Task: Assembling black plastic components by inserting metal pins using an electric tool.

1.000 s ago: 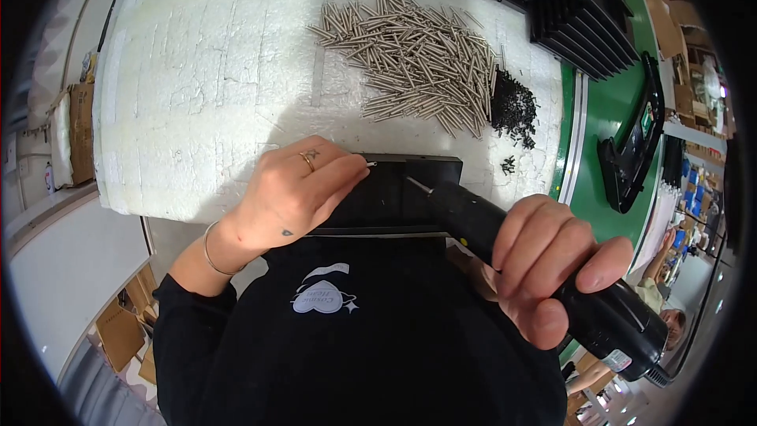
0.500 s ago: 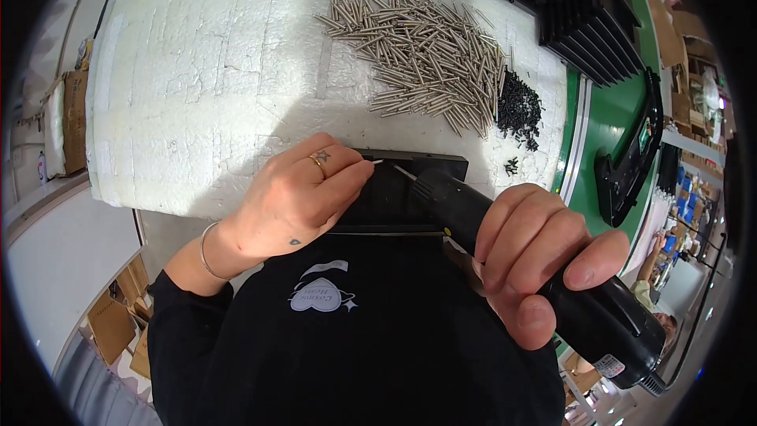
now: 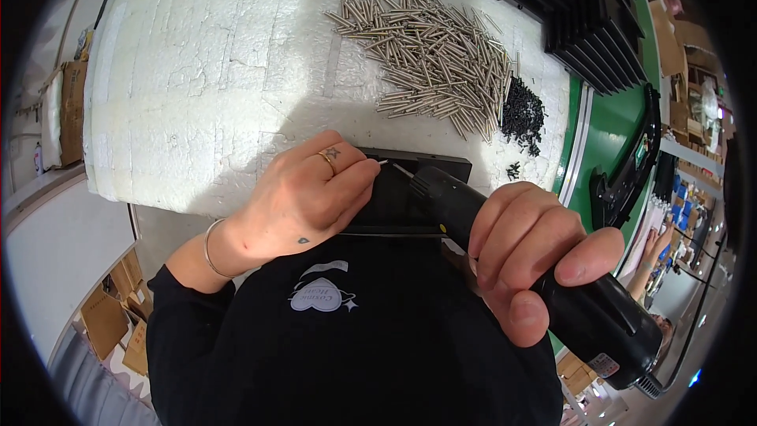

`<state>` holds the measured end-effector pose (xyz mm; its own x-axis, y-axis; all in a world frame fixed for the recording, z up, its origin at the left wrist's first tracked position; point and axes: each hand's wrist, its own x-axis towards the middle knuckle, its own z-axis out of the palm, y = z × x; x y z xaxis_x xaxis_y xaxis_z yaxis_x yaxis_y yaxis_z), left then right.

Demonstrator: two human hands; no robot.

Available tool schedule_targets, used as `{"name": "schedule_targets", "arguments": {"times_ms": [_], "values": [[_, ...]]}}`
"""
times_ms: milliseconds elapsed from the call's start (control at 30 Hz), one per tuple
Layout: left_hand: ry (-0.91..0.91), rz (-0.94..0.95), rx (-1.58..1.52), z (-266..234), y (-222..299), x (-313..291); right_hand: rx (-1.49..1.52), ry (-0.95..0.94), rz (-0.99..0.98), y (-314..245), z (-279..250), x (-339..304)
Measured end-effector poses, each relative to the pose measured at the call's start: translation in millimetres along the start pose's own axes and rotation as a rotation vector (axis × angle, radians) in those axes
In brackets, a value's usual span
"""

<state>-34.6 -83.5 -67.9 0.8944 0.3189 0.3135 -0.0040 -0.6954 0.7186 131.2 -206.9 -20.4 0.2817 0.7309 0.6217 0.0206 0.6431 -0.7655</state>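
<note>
My right hand (image 3: 524,256) is wrapped around a black electric screwdriver (image 3: 599,319), whose thin bit points left over a black rectangular part (image 3: 453,166) in front of my body. On the left, my left hand (image 3: 315,189) is pinched closed over that same part. A short bit of a slim metal pin (image 3: 383,162) sticks out from its fingertips, close to the screwdriver's tip; the rest is hidden by the fingers. The tip and the pin appear a small gap apart. Most of the part's left side lies beneath my left hand.
Beyond the part, a heap of metal pins (image 3: 434,55) lies on white foam (image 3: 197,55). Beside it sit a pile of small black screws (image 3: 522,114) and a few strays (image 3: 513,170). Black housings (image 3: 595,39) and a curved black frame (image 3: 628,166) rest on a green surface (image 3: 582,177).
My left hand, with the pin, has shifted very slightly to the right. The screwdriver and my right hand have moved a little left. Both grips stay the same.
</note>
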Motion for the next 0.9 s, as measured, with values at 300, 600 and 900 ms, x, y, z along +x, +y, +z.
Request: {"name": "schedule_targets", "arguments": {"times_ms": [300, 600, 900], "values": [[0.012, -0.012, 0.003, 3.2, -1.6, 0.1, -0.008, 0.020, 0.041, 1.0, 5.7, 4.2], [0.060, -0.006, -0.105, 19.4, -0.5, -8.3, -0.033, -0.202, 0.103, 2.3, 5.6, 25.3], [0.036, -0.008, -0.092, 20.6, 3.1, -0.5, -0.074, -0.178, 0.131, 3.1, 17.3, 29.0]]}}
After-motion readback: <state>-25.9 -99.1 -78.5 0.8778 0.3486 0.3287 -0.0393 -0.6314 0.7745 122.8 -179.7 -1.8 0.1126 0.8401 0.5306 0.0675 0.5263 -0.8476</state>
